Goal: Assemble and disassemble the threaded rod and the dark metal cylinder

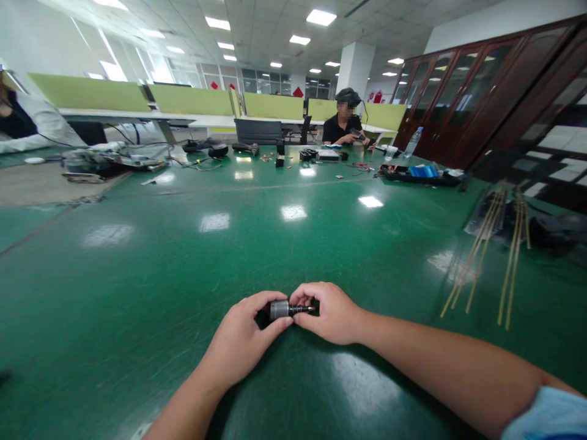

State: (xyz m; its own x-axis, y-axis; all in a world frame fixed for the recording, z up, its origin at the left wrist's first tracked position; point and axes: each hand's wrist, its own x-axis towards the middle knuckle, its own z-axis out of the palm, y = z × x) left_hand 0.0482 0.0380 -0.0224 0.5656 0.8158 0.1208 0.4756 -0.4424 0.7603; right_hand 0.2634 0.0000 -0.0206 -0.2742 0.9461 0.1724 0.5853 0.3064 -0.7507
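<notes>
Motor-like part: a small grey cylinder with a thin stepped shaft [279, 310], low over the green table [247, 250], between both hands.
Long axis: roughly level, running left to right.
Shaft end: points right, toward the right palm.
Left hand [243, 333]: thumb and fingers pinch the cylinder.
Right hand [332, 315]: fingers curl around the shaft; cannot tell whether they press it.
Right side: thin yellowish sticks [479, 253], well apart.
Far edge: a seated person [339, 131] holding a dark object.

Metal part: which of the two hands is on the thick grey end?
The left hand. It holds the metal part by its thick grey end; the right hand is at the thin, stepped shaft instead.
</notes>
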